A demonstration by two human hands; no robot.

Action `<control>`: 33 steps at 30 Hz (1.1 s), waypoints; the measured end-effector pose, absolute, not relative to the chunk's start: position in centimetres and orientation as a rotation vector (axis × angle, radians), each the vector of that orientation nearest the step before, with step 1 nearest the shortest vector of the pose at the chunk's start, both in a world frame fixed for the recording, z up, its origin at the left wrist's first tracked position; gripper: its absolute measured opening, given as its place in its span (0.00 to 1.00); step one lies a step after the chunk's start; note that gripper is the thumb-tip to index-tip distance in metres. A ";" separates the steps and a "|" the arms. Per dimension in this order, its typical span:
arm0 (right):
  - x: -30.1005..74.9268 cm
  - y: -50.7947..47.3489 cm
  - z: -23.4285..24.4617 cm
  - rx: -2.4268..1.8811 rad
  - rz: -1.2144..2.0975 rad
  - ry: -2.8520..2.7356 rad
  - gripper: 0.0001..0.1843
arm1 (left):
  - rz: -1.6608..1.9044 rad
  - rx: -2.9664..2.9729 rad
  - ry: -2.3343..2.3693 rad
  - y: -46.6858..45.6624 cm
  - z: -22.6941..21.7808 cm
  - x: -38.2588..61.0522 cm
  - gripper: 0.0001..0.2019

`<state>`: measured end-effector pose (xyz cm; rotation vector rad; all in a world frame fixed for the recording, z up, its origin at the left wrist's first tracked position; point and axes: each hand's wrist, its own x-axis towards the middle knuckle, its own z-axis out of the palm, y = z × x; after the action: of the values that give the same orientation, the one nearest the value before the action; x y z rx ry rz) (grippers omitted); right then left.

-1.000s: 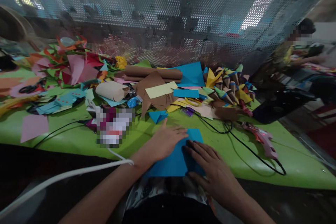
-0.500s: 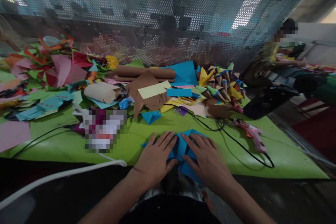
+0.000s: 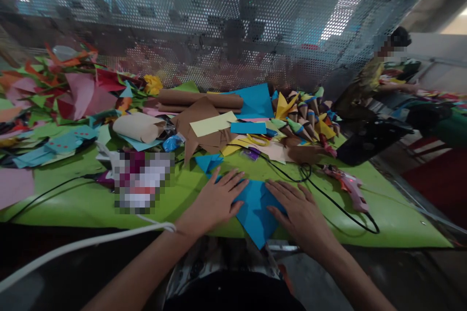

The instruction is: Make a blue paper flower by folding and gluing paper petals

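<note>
A blue sheet of paper (image 3: 257,206), folded to a point that hangs over the near edge, lies on the green table (image 3: 383,218). My left hand (image 3: 215,200) rests flat on its left side, fingers spread. My right hand (image 3: 301,213) lies flat on its right side, fingers stretched out. Both hands press the paper down and hold nothing.
A pink glue gun (image 3: 345,185) with a black cord (image 3: 321,194) lies to the right. Behind the hands are brown paper rolls (image 3: 200,98), paper cones (image 3: 306,116), yellow scissors (image 3: 259,140) and coloured scraps (image 3: 73,97). A white cable (image 3: 91,245) crosses the lower left. Another person (image 3: 390,73) sits at far right.
The blue sheet has gone from a flat rectangle to a folded pointed shape. My hands came together over it, then spread apart to its two sides.
</note>
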<state>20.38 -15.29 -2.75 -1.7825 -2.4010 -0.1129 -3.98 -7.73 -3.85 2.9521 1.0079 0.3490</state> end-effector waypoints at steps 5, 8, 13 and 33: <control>21.3 -18.2 -3.0 -1.726 -0.152 -2.448 0.33 | 0.369 2.902 1.058 -6.1 -3.5 -3.9 0.22; 21.5 -19.4 -3.2 -1.661 -0.126 -2.476 0.37 | 0.444 2.858 1.039 -6.5 -3.2 -3.8 0.18; 22.2 -19.7 -3.5 -1.551 -0.004 -2.472 0.36 | 0.466 2.757 0.958 -7.6 -2.4 -4.3 0.16; 22.0 -16.2 -2.7 -1.468 0.287 -2.043 0.09 | 0.178 2.417 0.783 -8.3 -1.0 -7.9 0.36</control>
<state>22.02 -16.23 -2.75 -1.4683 -2.0435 0.2866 -7.89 -8.32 -0.96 2.4174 0.7832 0.1776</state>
